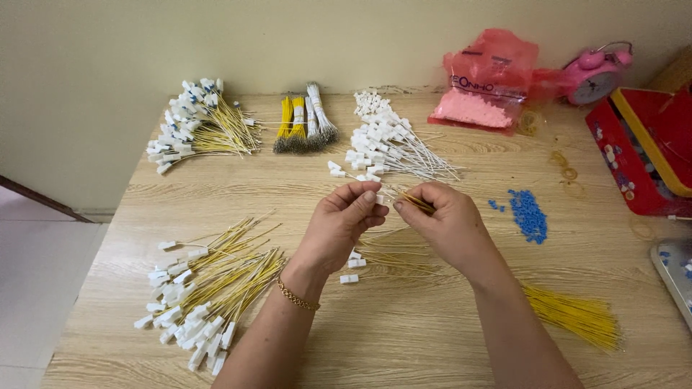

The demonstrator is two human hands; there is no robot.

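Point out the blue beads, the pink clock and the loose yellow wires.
blue beads (528,215), head view, middle of the pile.
pink clock (595,78), head view, its dial.
loose yellow wires (577,315), head view, middle of the bundle.

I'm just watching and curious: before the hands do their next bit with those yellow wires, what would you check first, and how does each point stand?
1. Left hand pinching at the fingertips: ok.
2. Right hand holding yellow wires: ok.
3. White connector between the fingertips: cannot tell, hidden.
4. Loose yellow wires beside the right forearm: ok.
5. Blue pieces lying near the right hand: ok.
6. Finished pile apart from the hands: ok.
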